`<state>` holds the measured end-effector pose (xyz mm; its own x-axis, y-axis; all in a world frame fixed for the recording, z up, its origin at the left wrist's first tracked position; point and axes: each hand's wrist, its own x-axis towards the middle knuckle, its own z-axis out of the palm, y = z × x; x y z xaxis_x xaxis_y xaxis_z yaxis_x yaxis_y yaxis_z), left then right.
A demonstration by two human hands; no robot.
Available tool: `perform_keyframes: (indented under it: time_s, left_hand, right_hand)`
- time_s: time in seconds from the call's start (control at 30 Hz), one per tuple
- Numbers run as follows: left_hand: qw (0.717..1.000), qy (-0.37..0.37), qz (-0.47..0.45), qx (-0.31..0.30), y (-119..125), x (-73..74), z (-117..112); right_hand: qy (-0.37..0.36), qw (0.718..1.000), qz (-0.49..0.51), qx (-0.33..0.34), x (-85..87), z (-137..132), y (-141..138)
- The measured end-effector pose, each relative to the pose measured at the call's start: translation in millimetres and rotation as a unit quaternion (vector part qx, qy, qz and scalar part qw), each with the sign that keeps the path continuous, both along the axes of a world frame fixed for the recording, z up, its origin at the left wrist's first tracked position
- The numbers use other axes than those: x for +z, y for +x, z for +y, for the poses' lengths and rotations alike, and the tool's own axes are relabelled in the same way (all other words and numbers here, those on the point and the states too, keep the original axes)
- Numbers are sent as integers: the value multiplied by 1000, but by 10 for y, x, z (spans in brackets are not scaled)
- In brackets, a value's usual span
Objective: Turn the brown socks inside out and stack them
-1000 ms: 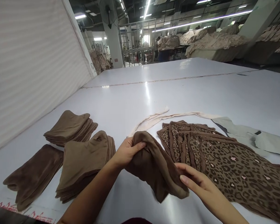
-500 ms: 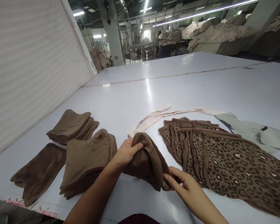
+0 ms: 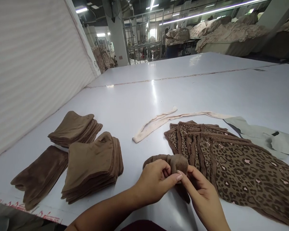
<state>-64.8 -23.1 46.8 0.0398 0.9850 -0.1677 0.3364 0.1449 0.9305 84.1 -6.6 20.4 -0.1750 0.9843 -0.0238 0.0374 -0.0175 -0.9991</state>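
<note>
A plain brown fabric piece (image 3: 174, 161) lies bunched on the white table (image 3: 159, 96) in front of me. My left hand (image 3: 155, 181) is closed on its near side, thumb and fingers pinching the cloth. My right hand (image 3: 199, 192) meets it from the right, fingertips gripping the same bunched edge. Directly to the right lies a fanned row of leopard-print fabric pieces (image 3: 231, 163), touching the brown piece.
Left of my hands sit two stacks of tan cut pieces (image 3: 92, 163) (image 3: 74, 128) and a darker brown piece (image 3: 42, 175) near the table edge. A cream fabric strip (image 3: 159, 122) and grey-green pieces (image 3: 262, 136) lie beyond. A ribbed white wall (image 3: 31, 64) runs along the left.
My left hand has brought the brown piece down and toward me, gathering it into a tight bunch. My right hand has closed in and now grips it beside the left hand.
</note>
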Motion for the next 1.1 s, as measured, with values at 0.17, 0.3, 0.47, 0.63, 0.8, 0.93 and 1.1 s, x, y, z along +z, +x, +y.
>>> perform_keyframes:
  time_s: [0.17,0.3,0.47,0.63,0.8,0.93,1.1]
  left_hand:
    - [960,-54,-275,16,61,-212,90]
    - [920,-23,-386,63,134,-358,111]
    - [966,-47,-256,4,102,-371,133]
    - [966,-75,-246,8,44,-224,97]
    - [978,-44,-197,61,42,-165,36]
    - [950,-78,-300,39,91,-235,57]
    - [851,-103,-512,60,184,-278,63]
  right_hand:
    - [-73,990,120,-29,-63,-14,-30]
    - [-222,917,324,-63,-163,61,-77]
    - [-239,916,320,-42,-186,91,-25]
    - [-128,970,205,-39,-108,35,-10]
    - [-62,987,118,-89,-54,-41,-76]
    - [-51,984,129,-115,-52,-85,-110]
    - [-159,956,239,-55,-121,-70,-80]
